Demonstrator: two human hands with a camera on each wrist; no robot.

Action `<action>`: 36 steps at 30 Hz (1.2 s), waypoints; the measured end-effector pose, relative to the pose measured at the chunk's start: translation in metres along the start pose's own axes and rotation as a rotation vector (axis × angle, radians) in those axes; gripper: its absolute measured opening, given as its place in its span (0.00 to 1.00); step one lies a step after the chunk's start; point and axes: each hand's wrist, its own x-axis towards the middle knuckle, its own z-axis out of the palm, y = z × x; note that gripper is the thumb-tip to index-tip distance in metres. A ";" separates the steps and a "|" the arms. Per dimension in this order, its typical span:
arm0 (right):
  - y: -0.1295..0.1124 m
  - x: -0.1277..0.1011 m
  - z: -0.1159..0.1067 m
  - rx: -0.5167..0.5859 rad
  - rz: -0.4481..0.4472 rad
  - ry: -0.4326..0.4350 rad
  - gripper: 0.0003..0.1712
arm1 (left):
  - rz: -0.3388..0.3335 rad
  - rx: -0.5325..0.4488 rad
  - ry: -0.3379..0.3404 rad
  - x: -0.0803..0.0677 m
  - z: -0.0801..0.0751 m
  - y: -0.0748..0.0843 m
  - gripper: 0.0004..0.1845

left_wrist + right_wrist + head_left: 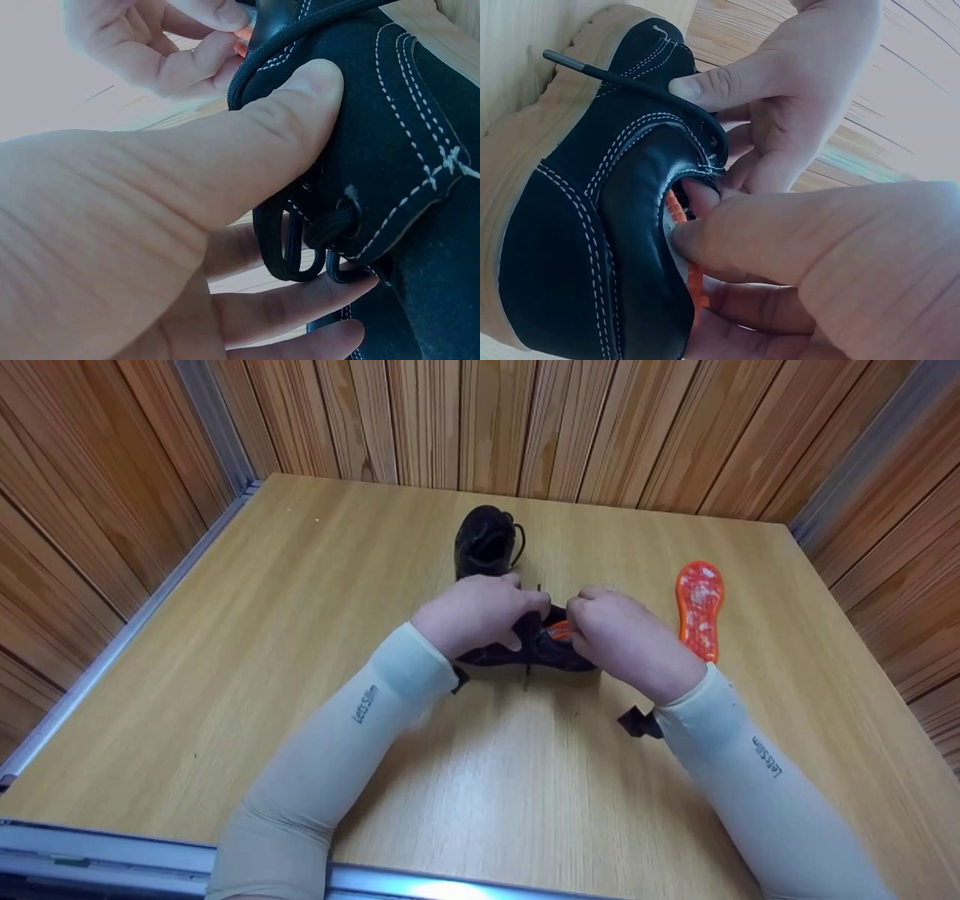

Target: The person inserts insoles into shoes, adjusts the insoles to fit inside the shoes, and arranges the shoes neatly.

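Observation:
A black shoe with white stitching and a tan sole lies crosswise on the table, its opening toward the right. My left hand grips it around the lace area; in the left wrist view the thumb presses on the black upper and the other fingers reach under the laces. At the opening, my right hand pinches an orange-edged insole, which sits partly inside the shoe. The insole's front part is hidden in the shoe. A loose lace end crosses the shoe's side in the right wrist view.
A second black shoe stands behind my left hand. To the right lies another orange-red insole, partly covered by my right forearm. Wood-panelled walls enclose the table at the back and sides; a metal rail runs along the front.

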 end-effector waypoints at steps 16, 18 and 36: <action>-0.002 -0.002 0.000 -0.014 0.023 -0.038 0.06 | 0.001 -0.017 -0.008 0.000 0.000 -0.002 0.29; 0.000 -0.003 -0.002 0.002 0.024 -0.044 0.06 | -0.005 -0.021 -0.013 0.000 0.000 -0.002 0.29; 0.009 -0.007 -0.015 0.006 0.099 -0.131 0.07 | -0.028 -0.051 -0.026 0.000 0.000 0.000 0.28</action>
